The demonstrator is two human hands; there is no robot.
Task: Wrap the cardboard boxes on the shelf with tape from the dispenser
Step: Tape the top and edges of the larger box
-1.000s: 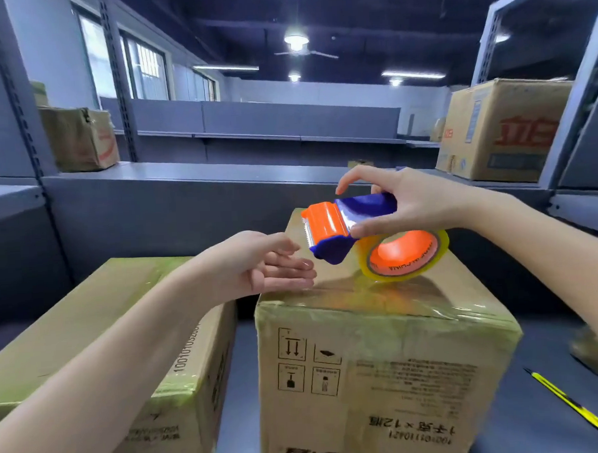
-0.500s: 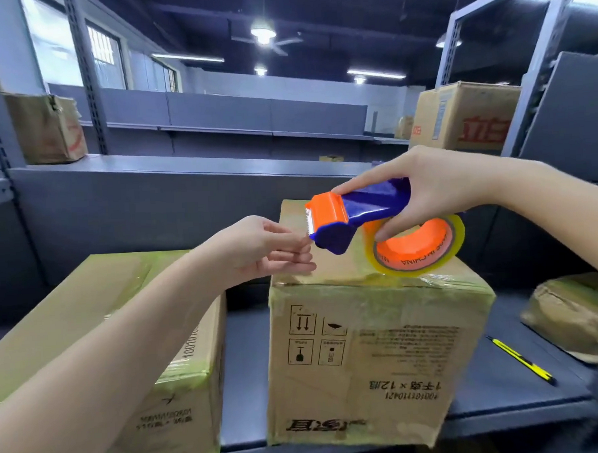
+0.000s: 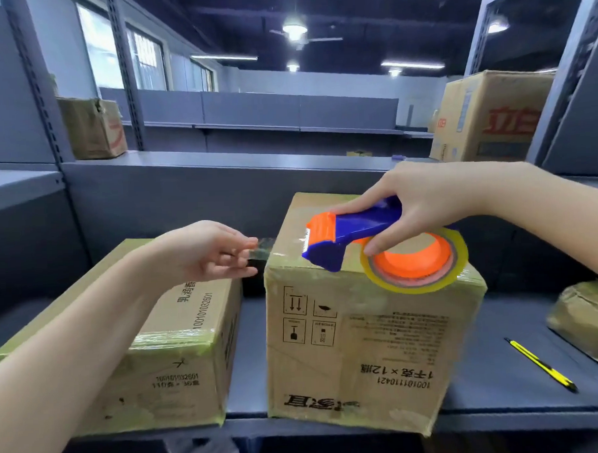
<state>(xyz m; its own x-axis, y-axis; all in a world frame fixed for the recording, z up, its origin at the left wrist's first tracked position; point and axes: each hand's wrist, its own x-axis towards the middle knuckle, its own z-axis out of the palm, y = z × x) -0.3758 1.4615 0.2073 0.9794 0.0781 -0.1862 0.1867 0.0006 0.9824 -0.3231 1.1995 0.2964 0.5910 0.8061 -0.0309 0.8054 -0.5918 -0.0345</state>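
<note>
Right hand (image 3: 423, 200) grips the tape dispenser (image 3: 345, 231) over the tall cardboard box (image 3: 364, 333) at the shelf (image 3: 496, 382) front edge, left hand (image 3: 206, 254) pinches the tape end (image 3: 262, 245); tape probably thin, sticky, floppy, so hold taut.

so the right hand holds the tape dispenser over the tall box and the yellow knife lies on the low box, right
Not quite. In the head view the yellow knife lies on the shelf, right of the tall box, not on the low box. The right hand does hold the tape dispenser over the tall box.
</note>
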